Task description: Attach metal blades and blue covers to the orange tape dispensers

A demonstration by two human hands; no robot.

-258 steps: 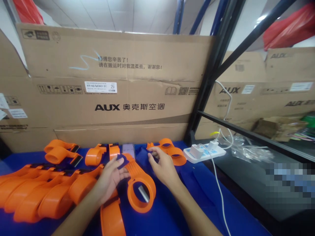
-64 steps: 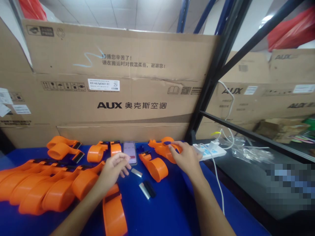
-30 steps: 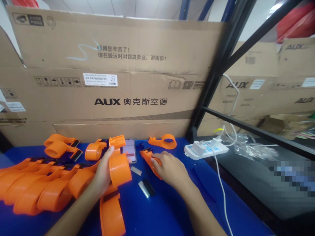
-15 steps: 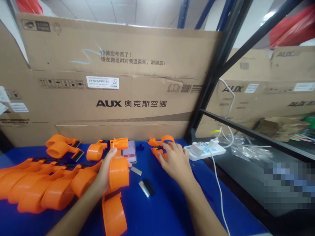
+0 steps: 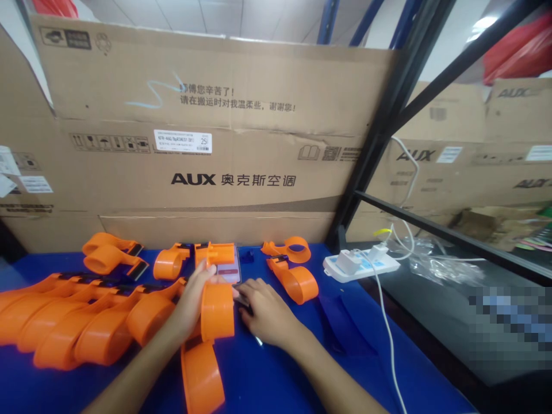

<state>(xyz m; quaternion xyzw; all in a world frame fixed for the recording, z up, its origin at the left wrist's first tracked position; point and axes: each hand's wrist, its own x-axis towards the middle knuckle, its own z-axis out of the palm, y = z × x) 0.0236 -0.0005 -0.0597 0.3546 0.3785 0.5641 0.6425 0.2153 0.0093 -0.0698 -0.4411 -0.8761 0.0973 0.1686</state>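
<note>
My left hand is wrapped round an orange tape dispenser, its ring facing down and its head pointing up. Just right of it, my right hand reaches low over the blue tabletop, fingers closed on a small flat metal strip. Under that hand the end of a second metal strip peeks out; the dark piece beside it is hidden. Another orange tape dispenser lies right of my right hand, with an orange ring-shaped frame behind it.
A row of orange tape dispensers fills the left, with more behind. A phone lies at the back. A white power strip with a cable stands right, before a black rack post. Cardboard walls the back. A blue sheet-like piece lies right.
My left hand has picked up an orange tape dispenser. My right hand pushed another dispenser back to the right, released it, and came left onto the metal strip.
</note>
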